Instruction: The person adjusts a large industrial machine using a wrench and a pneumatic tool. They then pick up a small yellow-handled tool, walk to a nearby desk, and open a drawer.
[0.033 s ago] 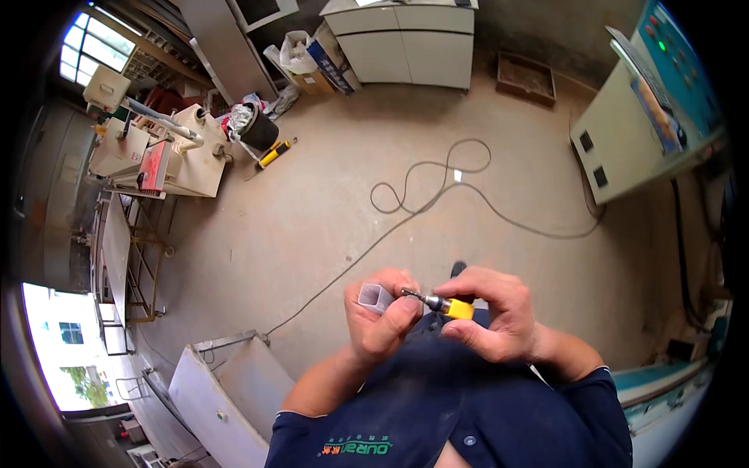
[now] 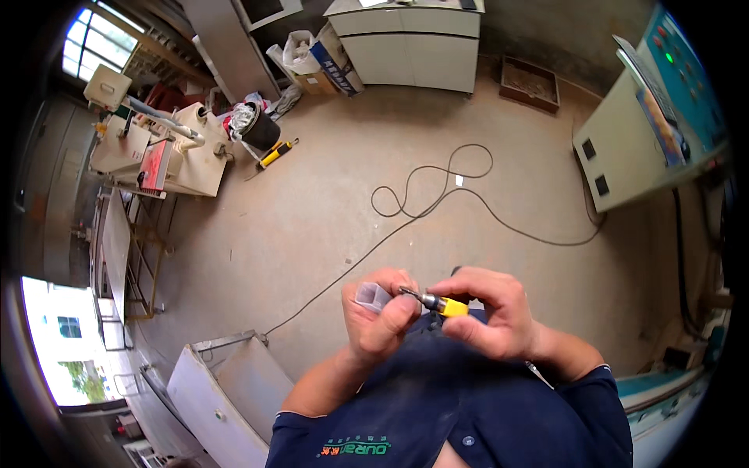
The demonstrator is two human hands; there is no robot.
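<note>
My left hand (image 2: 377, 320) is closed around a clear, square-mouthed plastic sleeve (image 2: 371, 297), whose open end sticks out beside the fingers. My right hand (image 2: 499, 316) grips a small drill-bit tool between thumb and fingers. This drill-bit tool (image 2: 453, 307) has a yellow body, a metal collar and a dark, slender bit pointing left. The bit's tip lies by my left thumb and fingertips, close to the sleeve's mouth; whether they touch it is hard to make out. Both hands are held in front of my dark blue shirt (image 2: 437, 390).
A long cable (image 2: 355, 266) loops over the floor. At the lower left stands a pale box-like cabinet (image 2: 195, 390). A cream machine (image 2: 204, 152), black bin (image 2: 260, 131) and yellow-handled tool (image 2: 275, 154) are at the left. White cabinets (image 2: 437, 58) stand far; a control cabinet (image 2: 636, 140) is at the right.
The plastic sleeve has tilted, so its open end shows at a different angle. The drill-bit tool has shifted slightly left, and the whole view has moved a little.
</note>
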